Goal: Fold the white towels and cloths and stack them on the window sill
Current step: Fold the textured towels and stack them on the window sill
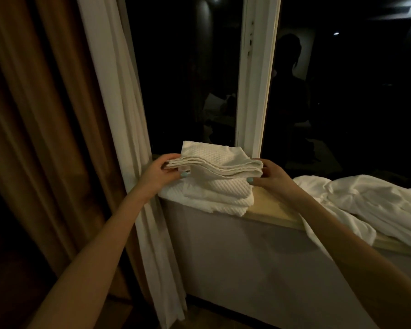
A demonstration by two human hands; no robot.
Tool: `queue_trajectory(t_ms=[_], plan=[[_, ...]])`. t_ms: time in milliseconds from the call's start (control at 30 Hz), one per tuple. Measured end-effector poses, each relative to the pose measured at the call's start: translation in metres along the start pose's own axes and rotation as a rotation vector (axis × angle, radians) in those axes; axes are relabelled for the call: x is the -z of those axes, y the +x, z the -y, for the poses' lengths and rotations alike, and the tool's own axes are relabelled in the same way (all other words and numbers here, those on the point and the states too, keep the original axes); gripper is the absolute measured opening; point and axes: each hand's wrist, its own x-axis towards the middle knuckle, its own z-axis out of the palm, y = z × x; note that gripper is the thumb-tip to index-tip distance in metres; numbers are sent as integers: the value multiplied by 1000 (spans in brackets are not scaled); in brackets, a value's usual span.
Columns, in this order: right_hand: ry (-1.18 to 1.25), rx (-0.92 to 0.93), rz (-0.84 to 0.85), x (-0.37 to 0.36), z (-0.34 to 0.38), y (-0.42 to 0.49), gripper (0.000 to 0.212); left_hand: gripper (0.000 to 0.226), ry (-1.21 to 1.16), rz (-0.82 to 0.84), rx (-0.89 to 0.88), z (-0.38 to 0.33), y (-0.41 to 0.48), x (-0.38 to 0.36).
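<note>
A folded white textured towel point(214, 162) hangs just above a stack of folded white towels point(216, 198) on the left end of the window sill point(271, 211). My left hand point(161, 172) pinches the towel's left edge, thumb underneath. My right hand point(271, 173) grips its right edge. A heap of unfolded white cloth point(365, 200) lies on the sill to the right and hangs over its front edge.
A white sheer curtain point(128, 115) and a brown curtain point(45, 103) hang to the left of the stack. The dark window pane and the white window frame point(254, 91) stand right behind it. Below the sill is a pale wall point(247, 269).
</note>
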Motion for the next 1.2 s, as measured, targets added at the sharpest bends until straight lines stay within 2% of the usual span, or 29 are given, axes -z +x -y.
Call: queue_trajectory(t_ms=[100,267,367,433,533,633,733,833,933,1000,1067,1133,1200], plan=[[-112,55,-78,2,2,6,55,56,73,1,-102,-6,4,-2],[-203,118,-107,4,10,21,44,48,350,-103,-238,-3,25,-2],[-168,154,-183,6,4,33,24,59,416,-44,-237,-3,37,-7],[-191,168,-217,11,0,42,31,67,461,1,-229,-4,47,-10],[-247,193,-231,23,1,61,44,50,523,-61,-304,-7,69,-11],[-224,233,-213,32,9,89,30,21,495,-144,-353,-13,99,-7],[-135,189,-207,33,12,121,30,27,478,-181,-262,-18,133,-6],[-156,68,-195,32,4,158,37,31,425,-132,-162,-10,171,-9],[-53,-84,-30,39,-10,187,45,36,313,-104,-54,10,204,-12],[15,-137,65,43,-18,204,38,42,270,-100,17,23,227,-13],[-14,-128,40,43,-27,228,29,48,233,-89,73,32,250,-14],[-90,-125,-27,37,-36,254,22,40,231,-58,107,39,272,-17],[-232,-151,-75,29,-53,278,22,15,257,-29,150,50,286,-22]])
